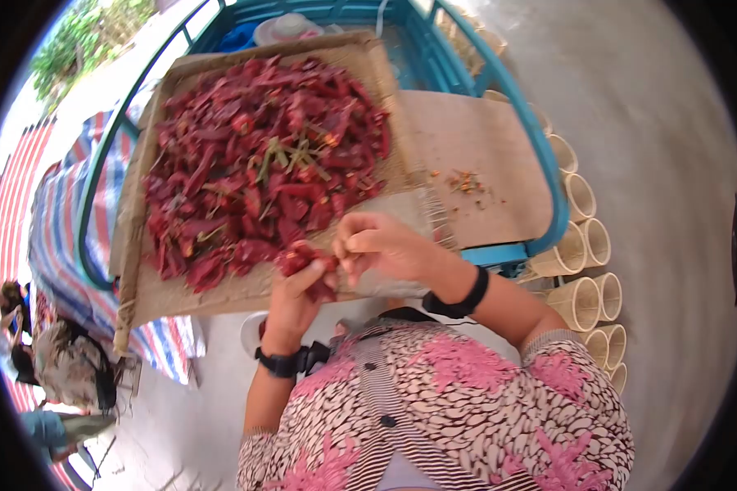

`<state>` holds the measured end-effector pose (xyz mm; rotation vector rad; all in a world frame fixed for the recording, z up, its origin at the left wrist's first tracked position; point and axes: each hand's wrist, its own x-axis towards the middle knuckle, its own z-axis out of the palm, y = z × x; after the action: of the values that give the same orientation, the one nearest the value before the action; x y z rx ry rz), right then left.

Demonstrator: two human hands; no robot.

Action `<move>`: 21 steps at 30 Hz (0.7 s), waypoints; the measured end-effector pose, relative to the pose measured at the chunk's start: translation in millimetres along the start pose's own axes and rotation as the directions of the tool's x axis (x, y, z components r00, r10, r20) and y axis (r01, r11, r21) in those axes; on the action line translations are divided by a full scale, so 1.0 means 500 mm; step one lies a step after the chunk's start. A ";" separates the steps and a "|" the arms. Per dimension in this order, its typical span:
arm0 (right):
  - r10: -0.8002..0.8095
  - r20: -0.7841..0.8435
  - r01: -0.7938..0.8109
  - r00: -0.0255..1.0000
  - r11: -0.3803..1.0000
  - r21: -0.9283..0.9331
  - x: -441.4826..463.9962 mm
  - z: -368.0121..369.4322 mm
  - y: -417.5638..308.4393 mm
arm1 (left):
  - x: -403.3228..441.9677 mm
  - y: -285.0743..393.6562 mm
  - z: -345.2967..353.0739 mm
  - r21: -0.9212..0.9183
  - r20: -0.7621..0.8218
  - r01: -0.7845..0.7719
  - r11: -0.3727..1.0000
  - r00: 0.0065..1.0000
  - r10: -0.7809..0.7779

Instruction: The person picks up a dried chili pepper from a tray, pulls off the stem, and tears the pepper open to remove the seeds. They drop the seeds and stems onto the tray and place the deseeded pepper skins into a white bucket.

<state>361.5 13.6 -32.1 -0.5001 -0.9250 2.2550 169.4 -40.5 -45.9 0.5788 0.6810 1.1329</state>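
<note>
A broad heap of dried red chili peppers (262, 164) covers a cloth-lined tray (180, 307) in front of me. At the heap's near edge, my left hand (299, 290) is closed round a red pepper (301, 260), its thumb on top. Just to its right is my right hand (385, 250), fingers curled and thumb and forefinger pinched close beside the pepper; whatever lies between those fingertips is too small to make out. Pale green stems (291, 155) lie on the middle of the heap.
A teal metal rail (549, 180) frames the cart around the tray. Small scraps (467, 182) lie on a board at the right. Hollow cylinders (577, 303) line the floor beyond. Other people (70, 368) are at the far left, beside striped cloth (74, 213).
</note>
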 end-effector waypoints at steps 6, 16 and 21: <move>-0.194 -0.219 0.002 0.956 0.751 -0.660 -0.020 0.057 -0.039 | 0.009 -0.010 0.008 0.139 -0.016 -0.083 0.987 0.996 0.086; -0.436 0.060 0.034 0.898 -0.066 -0.997 -0.010 0.075 -0.006 | 0.010 -0.028 0.001 0.630 0.039 -0.401 0.665 0.872 0.488; -0.363 -0.260 -0.058 0.895 0.482 -0.874 0.000 0.086 0.003 | 0.000 -0.022 0.017 0.644 0.001 -0.387 0.659 0.863 0.505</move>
<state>337.1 -8.1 -3.8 -1.2271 -1.7655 1.2347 182.6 -44.8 -48.0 1.2914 1.1341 1.4303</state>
